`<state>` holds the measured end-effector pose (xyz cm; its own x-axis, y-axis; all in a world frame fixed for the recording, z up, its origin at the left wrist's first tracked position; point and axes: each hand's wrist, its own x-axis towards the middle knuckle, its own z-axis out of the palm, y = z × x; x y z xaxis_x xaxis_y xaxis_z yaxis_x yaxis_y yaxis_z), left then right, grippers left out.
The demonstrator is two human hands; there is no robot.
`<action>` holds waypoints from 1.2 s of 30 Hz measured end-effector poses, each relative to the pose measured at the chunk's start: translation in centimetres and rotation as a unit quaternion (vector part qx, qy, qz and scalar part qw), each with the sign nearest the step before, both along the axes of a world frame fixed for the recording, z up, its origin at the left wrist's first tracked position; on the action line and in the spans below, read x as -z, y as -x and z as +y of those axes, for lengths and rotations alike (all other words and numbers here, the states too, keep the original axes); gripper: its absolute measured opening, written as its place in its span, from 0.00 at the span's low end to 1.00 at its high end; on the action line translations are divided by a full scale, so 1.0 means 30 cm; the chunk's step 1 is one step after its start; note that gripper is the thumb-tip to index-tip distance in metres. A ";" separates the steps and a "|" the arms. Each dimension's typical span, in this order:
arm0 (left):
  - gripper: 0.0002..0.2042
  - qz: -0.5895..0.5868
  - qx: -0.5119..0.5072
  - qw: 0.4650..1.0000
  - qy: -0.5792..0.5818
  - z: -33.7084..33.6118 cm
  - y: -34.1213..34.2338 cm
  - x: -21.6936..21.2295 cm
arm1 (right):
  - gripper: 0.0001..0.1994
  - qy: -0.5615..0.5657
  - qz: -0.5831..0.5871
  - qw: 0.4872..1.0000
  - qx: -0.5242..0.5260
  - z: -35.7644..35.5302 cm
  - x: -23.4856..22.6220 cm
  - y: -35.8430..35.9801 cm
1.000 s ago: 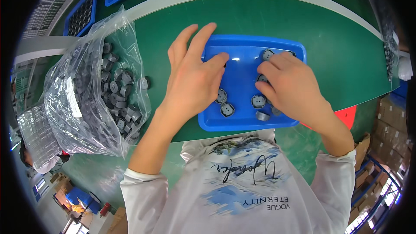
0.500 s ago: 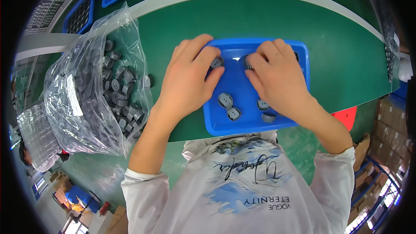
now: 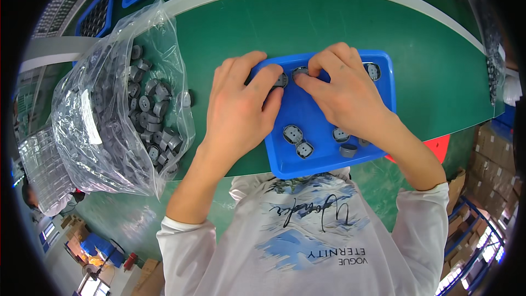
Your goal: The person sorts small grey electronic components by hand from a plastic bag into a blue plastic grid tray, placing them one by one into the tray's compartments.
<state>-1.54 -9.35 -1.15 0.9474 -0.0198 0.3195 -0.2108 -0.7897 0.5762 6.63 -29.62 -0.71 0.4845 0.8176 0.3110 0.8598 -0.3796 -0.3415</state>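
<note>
A shallow blue tray (image 3: 323, 111) sits in front of me at the near edge of the green table, turned slightly. Over its far left corner, my left hand (image 3: 241, 101) has its fingers curled around a grey round plastic part (image 3: 281, 80). My right hand (image 3: 346, 89) pinches another grey round part (image 3: 300, 70) between thumb and fingers, close beside the first. Several similar parts lie in the tray: a touching pair near its front left, one in the far right corner (image 3: 373, 71), and a few by the front right, partly under my right wrist.
On the left, a clear plastic bag (image 3: 76, 107) lies with its mouth toward me, full of grey round parts (image 3: 147, 103). Blue trays of dark parts (image 3: 97, 12) stand at the far left. A red object (image 3: 433, 150) shows beyond the table's right edge.
The tray has shifted slightly right and toward me, and turned a little. My right hand has moved its part leftward, nearer to the left hand's. The far right corner part shows more.
</note>
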 end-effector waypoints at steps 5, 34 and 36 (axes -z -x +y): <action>0.12 -0.033 -0.005 0.999 -0.012 -0.014 0.009 0.022 | 0.14 -0.013 -0.004 1.000 -0.017 0.001 0.008 -0.008; 0.08 0.022 0.025 0.997 -0.070 -0.049 0.137 -0.036 | 0.15 0.103 0.019 0.994 0.036 -0.078 -0.084 0.085; 0.08 0.023 0.025 0.997 -0.068 -0.050 0.131 -0.035 | 0.15 0.104 0.010 0.993 0.054 -0.080 -0.093 0.086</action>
<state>-5.47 -10.85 -0.11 0.9579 -0.1067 0.2664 -0.2267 -0.8506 0.4745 4.05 -32.02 2.07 0.5777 0.8057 0.1311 0.8039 -0.5337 -0.2624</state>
